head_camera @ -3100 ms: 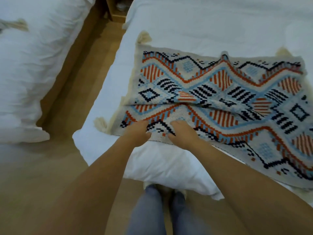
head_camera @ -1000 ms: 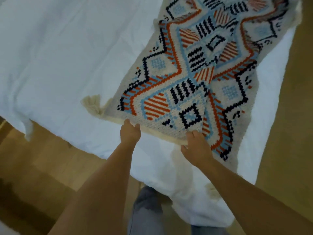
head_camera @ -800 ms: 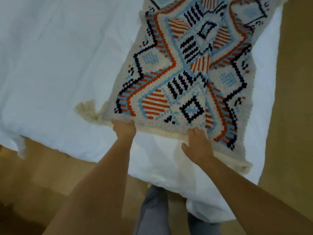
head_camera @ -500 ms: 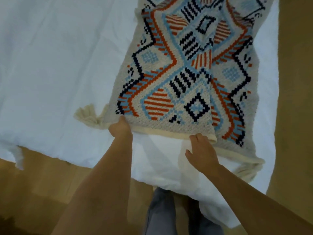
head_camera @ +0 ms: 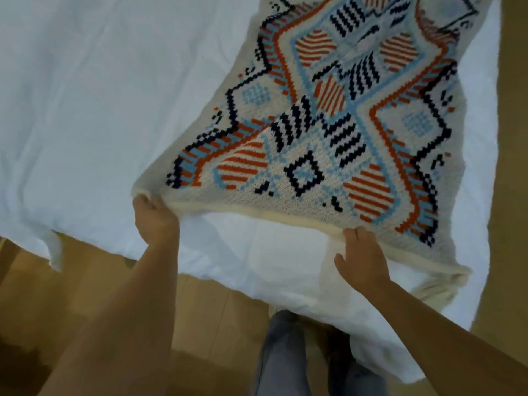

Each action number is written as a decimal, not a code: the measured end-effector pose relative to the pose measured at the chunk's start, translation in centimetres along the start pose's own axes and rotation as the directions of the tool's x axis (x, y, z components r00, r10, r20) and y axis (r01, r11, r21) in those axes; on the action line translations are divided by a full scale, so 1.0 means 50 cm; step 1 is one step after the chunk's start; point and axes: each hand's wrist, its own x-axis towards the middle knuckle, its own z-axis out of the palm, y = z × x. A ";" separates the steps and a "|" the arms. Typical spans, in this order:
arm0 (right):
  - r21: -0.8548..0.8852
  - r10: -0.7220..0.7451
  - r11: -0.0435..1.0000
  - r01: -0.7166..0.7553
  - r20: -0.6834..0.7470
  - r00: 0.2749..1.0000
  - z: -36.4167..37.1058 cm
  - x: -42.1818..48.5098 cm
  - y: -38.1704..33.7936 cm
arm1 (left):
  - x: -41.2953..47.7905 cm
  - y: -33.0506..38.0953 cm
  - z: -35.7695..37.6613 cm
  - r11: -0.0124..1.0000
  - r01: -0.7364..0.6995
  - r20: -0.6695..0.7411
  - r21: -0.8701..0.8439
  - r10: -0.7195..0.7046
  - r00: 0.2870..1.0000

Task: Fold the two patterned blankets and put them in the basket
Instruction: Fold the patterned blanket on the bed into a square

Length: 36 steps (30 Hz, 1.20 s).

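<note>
blanket [head_camera: 328, 132] spread on white bed [head_camera: 85, 110], wooden floor [head_camera: 71, 295] below.

The white bed cover [head_camera: 94, 115] is bare to the left of the patterned blanket [head_camera: 328, 144] — lots of room for a hand there. The blanket's near edge is lifted, so there is a gap under it, above the cover. The left hand [head_camera: 155, 221] pinches the blanket's near left corner and the right hand [head_camera: 361, 258] grips the near edge, so both fill that edge. Right of the blanket only a thin strip of cover shows. Below the blanket's near edge — wood floor [head_camera: 71, 295] and the person's legs [head_camera: 285, 355].
</note>
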 end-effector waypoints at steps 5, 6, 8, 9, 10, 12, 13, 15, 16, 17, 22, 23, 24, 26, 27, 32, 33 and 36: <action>-0.021 0.098 0.995 -0.099 -0.011 0.995 0.013 0.002 0.037 | -0.061 0.016 0.060 0.996 -0.085 0.254 0.028 0.075 0.964; -0.027 0.129 0.991 -0.129 -0.007 0.992 0.014 0.002 0.052 | -0.071 0.013 0.067 0.994 -0.111 0.269 0.023 0.101 0.958; -0.081 0.200 0.977 -0.198 0.015 0.980 0.014 0.001 0.085 | -0.079 0.002 0.075 0.987 -0.156 0.291 0.037 0.139 0.947; -0.130 0.231 0.966 -0.225 0.033 0.972 0.014 -0.001 0.101 | -0.079 -0.003 0.076 0.986 -0.159 0.295 0.053 0.136 0.946; -0.177 0.249 0.955 -0.237 0.049 0.967 0.014 -0.002 0.117 | -0.078 -0.006 0.078 0.988 -0.141 0.293 0.060 0.118 0.949; -0.260 0.235 0.942 -0.210 0.067 0.970 0.015 -0.001 0.144 | -0.073 -0.001 0.083 1.000 -0.019 0.252 0.015 0.015 0.968; -0.292 0.213 0.939 -0.183 0.072 0.975 0.014 0.003 0.155 | -0.069 0.005 0.087 0.998 0.059 0.219 -0.031 -0.051 0.974; -0.325 0.176 0.935 -0.144 0.070 0.982 0.006 0.013 0.173 | -0.058 0.018 0.092 0.986 0.146 0.162 -0.086 -0.131 0.978; -0.330 0.171 0.933 -0.140 0.067 0.983 0.001 0.018 0.179 | -0.054 0.025 0.094 0.986 0.145 0.142 -0.077 -0.133 0.981; -0.333 0.174 0.932 -0.142 0.068 0.982 -0.005 0.022 0.182 | -0.053 0.032 0.095 0.991 0.119 0.129 -0.056 -0.111 0.985; -0.250 0.180 0.954 -0.166 0.037 0.983 -0.037 0.028 0.192 | -0.076 0.096 0.099 0.996 -0.068 0.106 -0.063 0.075 0.992; -0.219 0.165 0.964 -0.154 0.032 0.986 -0.044 0.027 0.198 | -0.079 0.115 0.098 0.994 -0.083 0.093 -0.077 0.090 0.992; -0.187 0.141 0.974 -0.132 0.040 0.989 -0.049 0.026 0.205 | -0.081 0.132 0.097 0.992 -0.087 0.082 -0.095 0.095 0.992; -0.122 0.091 0.989 -0.078 0.106 0.990 -0.057 0.017 0.219 | -0.082 0.158 0.089 0.988 -0.080 0.067 -0.134 0.089 0.994; -0.116 0.075 0.992 -0.058 0.151 0.986 -0.060 0.009 0.224 | -0.080 0.163 0.080 0.989 -0.085 0.053 -0.121 0.092 0.994; -0.219 0.186 0.968 -0.119 0.318 0.930 -0.048 -0.047 0.240 | -0.061 0.094 0.014 0.998 0.038 0.001 -0.048 -0.038 0.999; -0.219 0.215 0.965 -0.147 0.330 0.919 -0.047 -0.057 0.245 | -0.058 0.074 0.002 0.997 0.072 0.003 -0.037 -0.072 0.997; -0.204 0.265 0.957 -0.204 0.341 0.902 -0.048 -0.074 0.256 | -0.055 0.035 -0.017 0.994 0.104 0.059 -0.019 -0.103 0.993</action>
